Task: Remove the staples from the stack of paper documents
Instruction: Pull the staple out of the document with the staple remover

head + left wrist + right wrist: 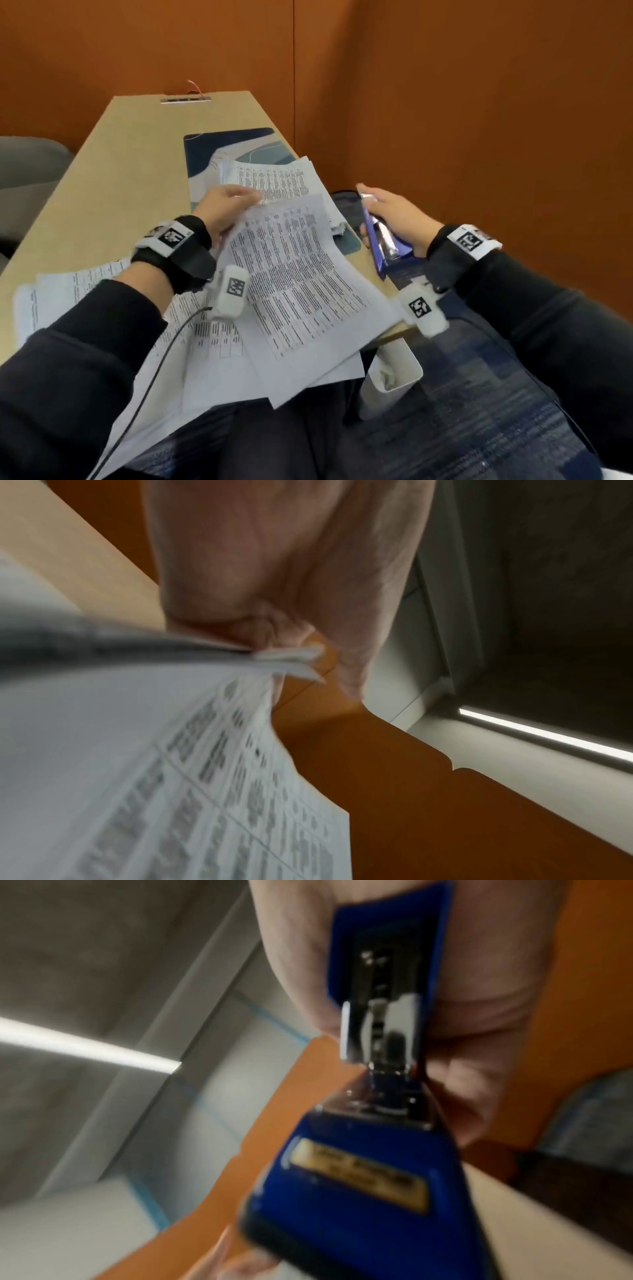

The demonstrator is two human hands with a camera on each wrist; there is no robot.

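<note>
My left hand [224, 205] pinches the top corner of a stapled set of printed sheets [294, 274] and holds it lifted over the table's near edge. In the left wrist view the fingers [274, 631] clamp that paper corner [291, 656]. My right hand [390, 214] grips a blue stapler with chrome parts [385, 240], held in the air to the right of the sheets, past the table's right edge. The right wrist view shows the stapler [369, 1150] close up, blurred. More printed papers [277, 181] lie further back on a desk mat.
The light wooden table [137, 154] runs away from me, with a blue-patterned desk mat [219, 147] on it. Loose printed sheets [68, 291] lie at the near left. A white bin [390, 380] hangs below the table's near right corner. Orange walls close off the back and right.
</note>
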